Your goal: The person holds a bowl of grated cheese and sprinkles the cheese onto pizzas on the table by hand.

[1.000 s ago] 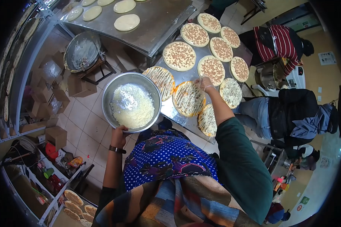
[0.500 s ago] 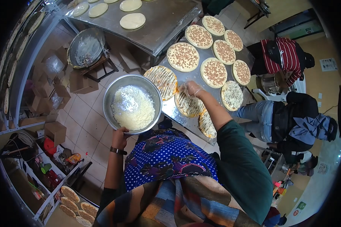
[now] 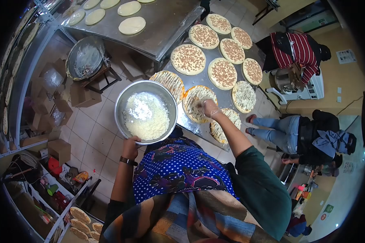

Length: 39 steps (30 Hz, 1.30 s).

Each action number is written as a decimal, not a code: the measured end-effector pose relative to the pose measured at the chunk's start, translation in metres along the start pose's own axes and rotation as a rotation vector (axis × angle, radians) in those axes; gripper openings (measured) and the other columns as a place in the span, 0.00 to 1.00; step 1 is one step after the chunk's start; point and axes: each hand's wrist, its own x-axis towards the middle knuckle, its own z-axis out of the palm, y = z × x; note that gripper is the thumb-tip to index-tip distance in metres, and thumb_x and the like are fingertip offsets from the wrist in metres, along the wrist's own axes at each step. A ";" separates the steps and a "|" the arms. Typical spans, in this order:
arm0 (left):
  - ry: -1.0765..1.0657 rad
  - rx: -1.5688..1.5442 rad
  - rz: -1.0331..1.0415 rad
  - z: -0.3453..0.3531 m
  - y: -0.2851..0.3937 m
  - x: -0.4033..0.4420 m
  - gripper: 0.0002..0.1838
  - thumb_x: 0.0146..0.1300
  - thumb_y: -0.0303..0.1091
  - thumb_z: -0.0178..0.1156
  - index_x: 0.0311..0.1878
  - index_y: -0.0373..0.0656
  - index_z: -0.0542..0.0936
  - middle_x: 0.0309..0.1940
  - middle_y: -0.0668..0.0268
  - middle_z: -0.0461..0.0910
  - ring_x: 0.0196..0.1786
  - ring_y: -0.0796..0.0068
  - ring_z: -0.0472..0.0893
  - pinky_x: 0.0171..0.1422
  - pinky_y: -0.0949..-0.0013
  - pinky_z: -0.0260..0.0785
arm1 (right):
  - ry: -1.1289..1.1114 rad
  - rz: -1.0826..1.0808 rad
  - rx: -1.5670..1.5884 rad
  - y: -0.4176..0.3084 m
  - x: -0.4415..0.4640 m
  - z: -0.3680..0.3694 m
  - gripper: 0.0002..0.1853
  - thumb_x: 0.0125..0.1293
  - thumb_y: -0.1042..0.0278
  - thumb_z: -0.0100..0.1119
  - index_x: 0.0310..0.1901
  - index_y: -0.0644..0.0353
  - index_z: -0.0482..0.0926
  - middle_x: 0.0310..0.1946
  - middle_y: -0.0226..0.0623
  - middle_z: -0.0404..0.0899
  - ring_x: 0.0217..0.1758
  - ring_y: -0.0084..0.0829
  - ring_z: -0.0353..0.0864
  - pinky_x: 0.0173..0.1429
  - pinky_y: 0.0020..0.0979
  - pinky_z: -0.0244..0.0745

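I'm seeing the left hand (image 3: 130,147) clamping the near rim of a steel bowl (image 3: 170,103) of white crumbs (image 3: 150,123); a slipping one-handed grip is risking a spill floorward. Farther out, the right hand (image 3: 209,108) is working over or on a drizzled round (image 3: 193,98) atop the metal table (image 3: 191,126); fingers obscured, can't tell if pinching. Pressing low is risking smeared topping; the forearm (image 3: 236,135), crossing a neighbouring round (image 3: 218,130), is risking nudging it edgeward. Speckled rounds (image 3: 188,59) are lying beyond.

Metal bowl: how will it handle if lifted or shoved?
The metal bowl is probably stiff: its rim looks round and unbent. With the left hand gripping only its near edge, the far side may dip. The white crumbs inside look loose, so they could slide or spill.
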 end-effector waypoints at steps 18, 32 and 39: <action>-0.197 0.018 -0.139 0.072 -0.013 0.011 0.31 0.42 0.15 0.48 0.56 0.35 0.62 0.38 0.57 0.73 0.31 0.64 0.79 0.28 0.67 0.79 | -0.396 -0.314 0.406 -0.109 0.023 0.021 0.12 0.49 0.72 0.56 0.37 0.54 0.82 0.35 0.38 0.82 0.38 0.34 0.80 0.45 0.31 0.73; -0.113 0.111 -0.082 0.049 0.009 0.014 0.20 0.45 0.19 0.50 0.47 0.34 0.67 0.35 0.62 0.73 0.32 0.71 0.77 0.33 0.70 0.76 | -0.101 0.648 0.531 0.128 0.034 -0.024 0.10 0.50 0.67 0.63 0.31 0.64 0.80 0.30 0.36 0.82 0.32 0.25 0.79 0.35 0.28 0.75; -0.034 0.037 -0.060 0.033 0.011 0.006 0.17 0.46 0.15 0.47 0.43 0.32 0.67 0.32 0.62 0.71 0.28 0.70 0.75 0.32 0.68 0.76 | -0.153 0.237 -0.113 0.125 -0.012 0.043 0.11 0.51 0.61 0.57 0.30 0.59 0.81 0.27 0.41 0.80 0.27 0.31 0.77 0.34 0.33 0.72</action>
